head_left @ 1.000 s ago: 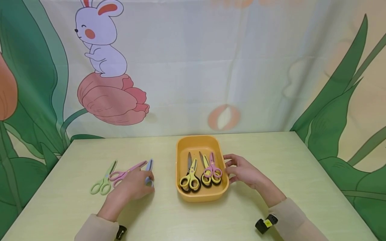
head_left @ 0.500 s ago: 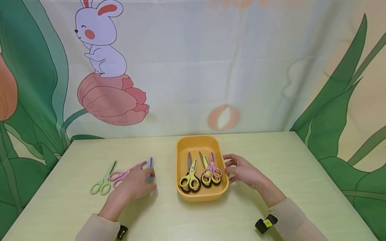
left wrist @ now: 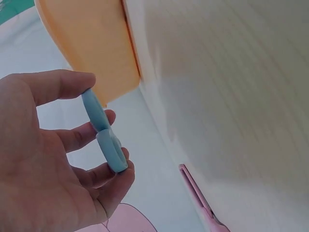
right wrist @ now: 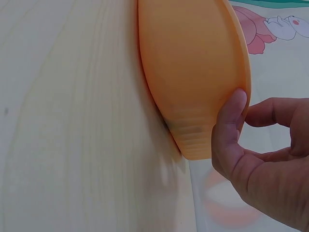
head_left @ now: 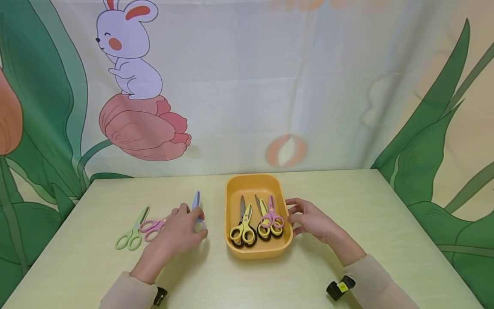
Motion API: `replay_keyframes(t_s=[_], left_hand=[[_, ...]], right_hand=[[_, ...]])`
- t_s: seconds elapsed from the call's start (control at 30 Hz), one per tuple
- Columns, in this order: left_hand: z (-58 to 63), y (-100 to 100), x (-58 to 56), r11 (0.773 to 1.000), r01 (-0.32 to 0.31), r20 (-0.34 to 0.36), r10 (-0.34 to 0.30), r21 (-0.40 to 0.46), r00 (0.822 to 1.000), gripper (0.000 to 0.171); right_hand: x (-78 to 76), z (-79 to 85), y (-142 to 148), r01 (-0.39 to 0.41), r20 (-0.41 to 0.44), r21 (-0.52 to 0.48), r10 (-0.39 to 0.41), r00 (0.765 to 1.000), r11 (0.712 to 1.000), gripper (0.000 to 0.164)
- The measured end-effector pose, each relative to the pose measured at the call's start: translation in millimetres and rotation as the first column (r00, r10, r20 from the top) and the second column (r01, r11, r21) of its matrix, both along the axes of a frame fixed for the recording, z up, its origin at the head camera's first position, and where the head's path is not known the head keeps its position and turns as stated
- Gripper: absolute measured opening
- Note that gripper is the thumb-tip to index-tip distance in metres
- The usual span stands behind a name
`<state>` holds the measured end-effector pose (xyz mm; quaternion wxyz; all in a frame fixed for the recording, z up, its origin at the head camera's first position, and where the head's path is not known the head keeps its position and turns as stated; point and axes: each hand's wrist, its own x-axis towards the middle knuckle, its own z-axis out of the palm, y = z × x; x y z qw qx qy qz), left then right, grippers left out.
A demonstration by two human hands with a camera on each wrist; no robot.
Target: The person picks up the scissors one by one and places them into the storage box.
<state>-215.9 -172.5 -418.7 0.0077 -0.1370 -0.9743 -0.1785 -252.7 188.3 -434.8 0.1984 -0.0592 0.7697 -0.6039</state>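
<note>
My left hand (head_left: 179, 229) pinches a small pair of blue scissors (head_left: 196, 201) by its handles, blades pointing away. In the left wrist view the blue finger loops (left wrist: 112, 151) sit between thumb and fingertips, above the table. My right hand (head_left: 310, 219) rests its fingertips against the right outer wall of a yellow-orange tray (head_left: 254, 253); the right wrist view shows fingers at the tray's side (right wrist: 193, 63) and rim. Inside the tray lie black-handled scissors, yellow scissors (head_left: 247, 223) and pink scissors (head_left: 272, 212), partly overlapping.
Left of my left hand lie green scissors (head_left: 134, 231) and another pair of pink scissors (head_left: 152, 225), partly hidden by the hand. The pale wooden table (head_left: 366, 206) ends at the back against a printed curtain (head_left: 231, 86).
My left hand has lifted the blue scissors and moved slightly right and away from me with them. The right hand and the tray have stayed in place.
</note>
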Motion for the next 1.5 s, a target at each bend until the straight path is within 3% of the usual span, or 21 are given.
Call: replay_keyframes(t_s=[0.7,1.5], left_hand=[[6.6,28.8,0.8,0.994,0.023,-0.14,-0.008,0.106,0.99,0.024],[14.0,73.8,0.9,0.99,0.085,-0.151,-0.068,0.109,0.986,0.025]], right_hand=[[0.2,-1.0,-0.4,-0.006,-0.001,-0.001,0.006,1.0,1.0,0.06],[0.6,-0.4,-0.6,-0.004,-0.004,-0.005,0.004,1.0,1.0,0.06]])
